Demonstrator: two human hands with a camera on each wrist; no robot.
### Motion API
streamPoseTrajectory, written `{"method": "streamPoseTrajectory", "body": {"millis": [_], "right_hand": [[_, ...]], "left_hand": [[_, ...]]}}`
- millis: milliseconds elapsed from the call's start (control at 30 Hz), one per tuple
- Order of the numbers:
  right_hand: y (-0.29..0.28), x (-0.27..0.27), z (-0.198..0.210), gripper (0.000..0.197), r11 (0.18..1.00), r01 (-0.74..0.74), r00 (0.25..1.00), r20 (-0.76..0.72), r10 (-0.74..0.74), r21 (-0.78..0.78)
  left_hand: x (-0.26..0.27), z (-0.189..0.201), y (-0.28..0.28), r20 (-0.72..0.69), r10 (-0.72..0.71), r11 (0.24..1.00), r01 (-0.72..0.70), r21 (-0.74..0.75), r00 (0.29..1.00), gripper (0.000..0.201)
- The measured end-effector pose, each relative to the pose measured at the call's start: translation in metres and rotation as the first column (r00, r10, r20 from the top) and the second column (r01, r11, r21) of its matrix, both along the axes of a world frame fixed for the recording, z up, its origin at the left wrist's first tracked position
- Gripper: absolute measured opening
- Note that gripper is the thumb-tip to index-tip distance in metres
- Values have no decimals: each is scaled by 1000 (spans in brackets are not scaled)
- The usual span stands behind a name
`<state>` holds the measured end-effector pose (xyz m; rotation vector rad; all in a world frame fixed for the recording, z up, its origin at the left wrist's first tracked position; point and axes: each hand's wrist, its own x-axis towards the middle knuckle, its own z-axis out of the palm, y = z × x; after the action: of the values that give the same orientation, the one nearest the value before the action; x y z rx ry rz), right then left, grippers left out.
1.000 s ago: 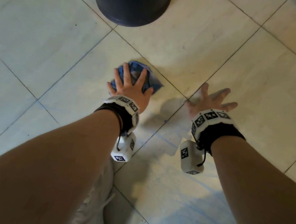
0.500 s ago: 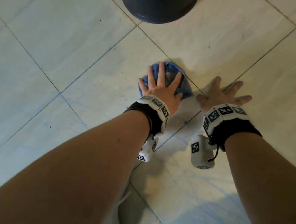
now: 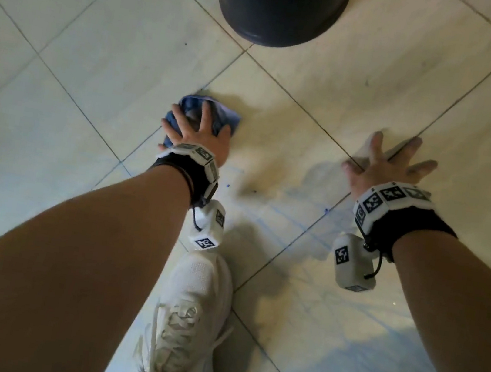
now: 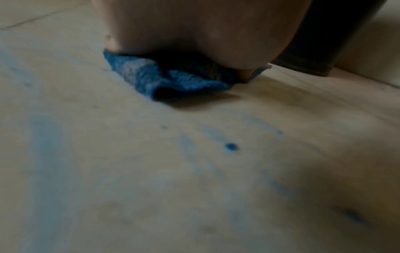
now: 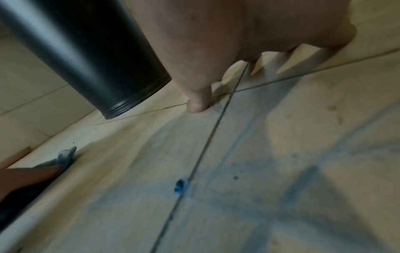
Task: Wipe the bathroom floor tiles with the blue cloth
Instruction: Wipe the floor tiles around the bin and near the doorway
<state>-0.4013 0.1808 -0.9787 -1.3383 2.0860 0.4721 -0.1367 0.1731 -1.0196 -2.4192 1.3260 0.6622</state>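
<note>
The blue cloth lies bunched on the pale floor tiles, just left of a grout line. My left hand presses down on the cloth with its fingers spread over it; in the left wrist view the palm covers the cloth. Off to the right, my right hand lies flat on the bare tile with its fingers fanned out over a grout crossing and holds nothing. The right wrist view shows its thumb touching the floor and a corner of the cloth at far left.
A black round bin stands on the floor just beyond both hands. Faint blue streaks and small blue spots mark the tiles between my wrists. My white shoe sits on the tiles below my left forearm.
My left hand has slid the cloth to the left, away from my right hand, and the cloth is more bunched. The right hand has stayed planted on the grout crossing.
</note>
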Motion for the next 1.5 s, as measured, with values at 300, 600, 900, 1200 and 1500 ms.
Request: {"method": "streamPoseTrajectory", "body": {"millis": [300, 600, 900, 1200, 1500], "right_hand": [[1, -3, 3, 73, 1000, 21, 996, 84, -22, 5], [1, -6, -1, 76, 1000, 14, 997, 76, -14, 0], [2, -4, 0, 74, 1000, 0, 998, 60, 0, -2], [5, -17, -5, 71, 997, -81, 992, 99, 80, 1], [20, -51, -6, 73, 982, -187, 972, 144, 185, 1]], "left_hand": [[-114, 20, 31, -112, -87, 995, 80, -67, 990, 69], [-73, 19, 35, -136, -5, 997, -5, -73, 991, 67], [-76, 18, 33, -91, 246, 963, -254, -88, 965, 69], [-138, 21, 62, -150, 173, 983, -181, -40, 974, 71], [-138, 21, 75, -179, 32, 998, -40, -45, 983, 70]]}}
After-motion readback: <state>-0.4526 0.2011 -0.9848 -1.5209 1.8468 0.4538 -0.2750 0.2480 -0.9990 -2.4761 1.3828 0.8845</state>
